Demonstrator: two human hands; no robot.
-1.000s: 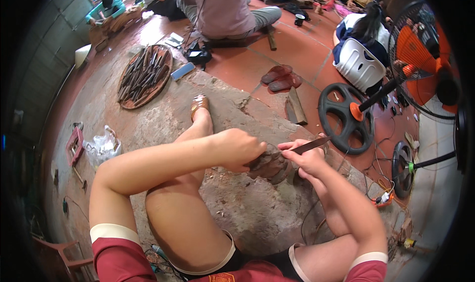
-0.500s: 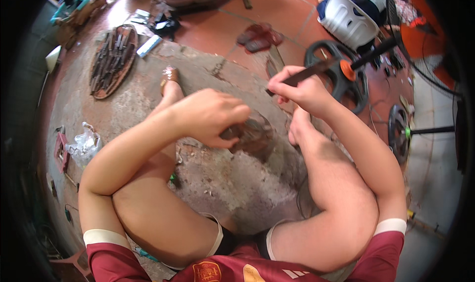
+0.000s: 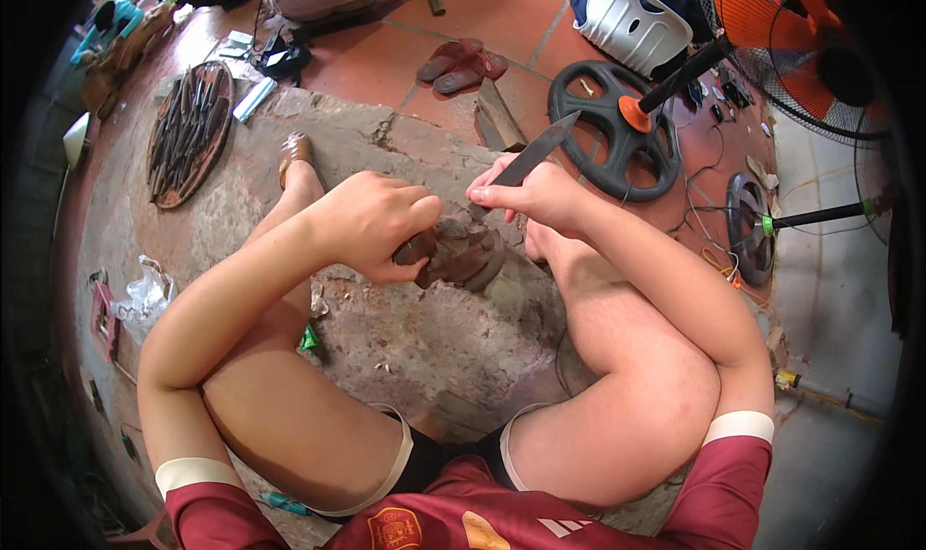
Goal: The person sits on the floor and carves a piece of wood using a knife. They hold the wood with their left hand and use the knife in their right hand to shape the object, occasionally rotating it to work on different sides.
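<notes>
Between my bent legs a brown carved piece, apparently wood, rests at the stone-like ground. My left hand grips its left end, fingers curled over the top and thumb below. My right hand is closed around a dark flat tool with a pointed tip, a blade or file; I cannot tell which. Its tip points up and to the right, away from the carved piece. The end inside my right fist is mostly hidden. My right fingers sit just above and right of the piece, apart from it.
An oval tray of several slender dark tools lies at far left. Ahead are dark red sandals and a wooden block. Fan stands with cables are at right, near a white plastic stool. A plastic bag lies left.
My right hand has moved left and slightly down, closer to the carved piece, and the tool's tip now points more steeply upward. The whole view has shifted a little.
</notes>
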